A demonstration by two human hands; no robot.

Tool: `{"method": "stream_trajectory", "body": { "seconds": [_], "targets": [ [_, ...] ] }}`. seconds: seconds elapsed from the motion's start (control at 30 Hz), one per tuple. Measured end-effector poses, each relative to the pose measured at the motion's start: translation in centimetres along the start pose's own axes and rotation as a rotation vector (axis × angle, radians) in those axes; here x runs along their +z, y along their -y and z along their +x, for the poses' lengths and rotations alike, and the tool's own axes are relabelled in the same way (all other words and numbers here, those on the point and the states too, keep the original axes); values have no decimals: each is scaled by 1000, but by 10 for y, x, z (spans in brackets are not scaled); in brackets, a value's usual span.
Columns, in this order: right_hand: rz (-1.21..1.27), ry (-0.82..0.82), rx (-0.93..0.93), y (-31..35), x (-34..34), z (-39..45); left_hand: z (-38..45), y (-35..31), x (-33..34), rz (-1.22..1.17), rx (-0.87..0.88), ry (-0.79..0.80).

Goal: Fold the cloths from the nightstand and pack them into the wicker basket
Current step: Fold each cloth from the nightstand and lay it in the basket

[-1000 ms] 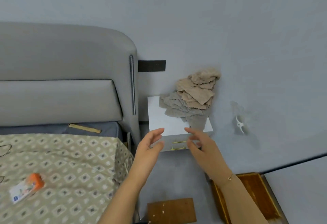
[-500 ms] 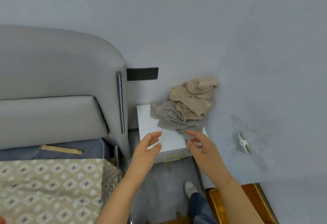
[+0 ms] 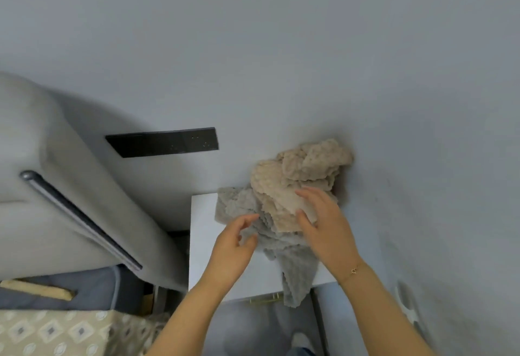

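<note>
My left hand (image 3: pixel 233 243) hovers loosely curled at the grey cloth (image 3: pixel 281 246), holding nothing that I can make out. My right hand (image 3: pixel 323 226) is nearer the heap, fingers spread on the beige cloths (image 3: pixel 295 178) at twelve o'clock; whether it pinches is unclear. The pile on the nightstand (image 3: pixel 202 243) runs from six to one o'clock, into the wall corner.

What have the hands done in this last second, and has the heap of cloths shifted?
Both hands reached forward onto the cloths: the right hand now pinches a beige one, the left hand touches a grey one. The heap stays piled on the nightstand.
</note>
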State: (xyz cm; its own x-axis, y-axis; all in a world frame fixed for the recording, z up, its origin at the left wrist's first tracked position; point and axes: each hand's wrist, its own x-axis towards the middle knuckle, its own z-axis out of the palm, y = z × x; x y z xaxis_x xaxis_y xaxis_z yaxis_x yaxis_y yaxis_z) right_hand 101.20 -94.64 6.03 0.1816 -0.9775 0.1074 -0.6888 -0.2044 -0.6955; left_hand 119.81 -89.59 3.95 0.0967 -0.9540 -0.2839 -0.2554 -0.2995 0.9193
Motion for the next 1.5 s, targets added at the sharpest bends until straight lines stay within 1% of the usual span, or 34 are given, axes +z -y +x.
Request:
{"method": "stream_trajectory", "body": {
  "seconds": [0.07, 0.17, 0.3, 0.4, 0.47, 0.53, 0.63, 0.73, 0.8, 0.87, 0.93, 1.0, 1.07, 1.13, 1.2, 1.33, 1.43, 1.5],
  "targets": [
    [-118, -96, -60, -21, 18, 19, 26, 24, 5, 36, 57, 27],
    [-298, -279, -146, -55, 48, 51, 66, 68, 14, 58, 112, 19],
    [-436, -482, -138, -92, 74, 92, 112, 119, 28, 22, 206, 17],
    [-459, -571, -95, -119, 87, 115, 138, 158, 40, -36, 291, -2],
    [-397, -574, -55, -136, 95, 125, 150, 183, 46, -65, 328, -18],
    [-345, -599, -104, -154, 106, 131, 162, 208, 50, -85, 355, -48],
    [-250, -679, -197, -169, 115, 130, 170, 237, 52, -110, 396, -97],
    [16, -810, -265, -165, 119, 116, 162, 257, 45, -173, 399, -123],
    [183, -852, -315, -152, 119, 103, 153, 264, 38, -191, 397, -146],
    [311, -805, -332, -132, 120, 85, 139, 263, 30, -212, 382, -177],
    [437, -706, -331, -112, 120, 71, 129, 261, 26, -213, 378, -197],
    [589, -565, -359, -86, 120, 53, 108, 250, 13, -230, 403, -221],
    [650, -411, -324, -76, 124, 49, 91, 239, 3, -281, 430, -223],
    [658, -278, -259, -64, 137, 35, 67, 232, -9, -320, 457, -234],
    [637, -202, -208, -58, 155, 21, 48, 233, -16, -313, 466, -214],
    [600, -105, -212, -45, 194, -9, 23, 248, -24, -287, 441, -145],
    [576, -33, -198, -33, 215, -24, 18, 263, -27, -298, 432, -131],
    [545, -13, -191, -24, 226, -30, 18, 277, -35, -277, 391, -131]
  ]
}}
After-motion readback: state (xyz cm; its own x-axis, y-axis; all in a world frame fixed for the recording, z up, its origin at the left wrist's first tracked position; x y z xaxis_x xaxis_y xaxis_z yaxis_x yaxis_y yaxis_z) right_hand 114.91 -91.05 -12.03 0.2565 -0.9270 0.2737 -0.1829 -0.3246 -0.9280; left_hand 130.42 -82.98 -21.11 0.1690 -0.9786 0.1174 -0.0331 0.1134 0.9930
